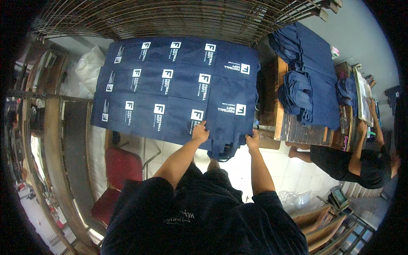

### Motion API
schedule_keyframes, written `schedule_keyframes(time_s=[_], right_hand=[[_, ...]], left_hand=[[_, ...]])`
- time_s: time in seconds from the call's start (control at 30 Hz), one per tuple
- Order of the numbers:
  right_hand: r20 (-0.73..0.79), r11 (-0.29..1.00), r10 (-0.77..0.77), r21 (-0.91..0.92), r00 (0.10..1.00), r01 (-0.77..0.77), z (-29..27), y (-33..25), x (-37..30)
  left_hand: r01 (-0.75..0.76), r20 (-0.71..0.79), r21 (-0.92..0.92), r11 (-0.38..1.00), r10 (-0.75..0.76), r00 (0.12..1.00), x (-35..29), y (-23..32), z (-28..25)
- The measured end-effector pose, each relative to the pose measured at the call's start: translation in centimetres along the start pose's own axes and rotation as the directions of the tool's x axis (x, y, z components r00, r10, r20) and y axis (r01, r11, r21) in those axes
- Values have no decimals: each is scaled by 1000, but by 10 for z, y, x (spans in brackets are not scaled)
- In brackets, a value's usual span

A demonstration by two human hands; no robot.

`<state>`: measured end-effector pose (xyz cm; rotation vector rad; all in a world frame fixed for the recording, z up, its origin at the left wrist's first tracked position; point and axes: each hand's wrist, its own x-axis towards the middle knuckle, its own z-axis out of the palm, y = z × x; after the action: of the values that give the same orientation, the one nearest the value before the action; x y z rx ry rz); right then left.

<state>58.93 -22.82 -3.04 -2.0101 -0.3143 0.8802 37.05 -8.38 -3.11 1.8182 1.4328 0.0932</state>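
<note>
Navy cloth tote bags [148,91] with white prints lie flat in overlapping rows across the table in front of me. At the near right end, one navy tote bag [227,121] lies with its print turned sideways and its handles [223,154] hanging over the near edge. My left hand [201,132] is closed at this bag's left side, fingers pinched on the cloth. The near right corner of the same bag is pinched in my right hand [253,139]. Part of each hand's fingertips is hidden.
Overhead is a metal wire rack [148,19]. To the right, a wooden table [297,131] bears stacks of navy bags [316,76]. Beyond it, a person in black [352,163] handles a flat frame [364,100]. A red chair [123,165] stands left of me; wooden frames [321,231] lean behind right.
</note>
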Motion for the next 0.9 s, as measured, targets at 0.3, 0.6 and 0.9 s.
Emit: schedule_keyframes(time_s=[0.3,0.6,0.9], right_hand=[[-70,982,16,-188,997,-29,-8,19,3],[-91,964,-80,-262,993,54,-8,52,7],[-117,914,-43,-405,992,-8,-8,25,-5]], left_hand=[[110,39,-21,994,-109,993,-5,3,-3],[96,1,-64,993,-96,995,-12,4,-4],[63,-42,-68,996,-66,997,-12,-3,3]])
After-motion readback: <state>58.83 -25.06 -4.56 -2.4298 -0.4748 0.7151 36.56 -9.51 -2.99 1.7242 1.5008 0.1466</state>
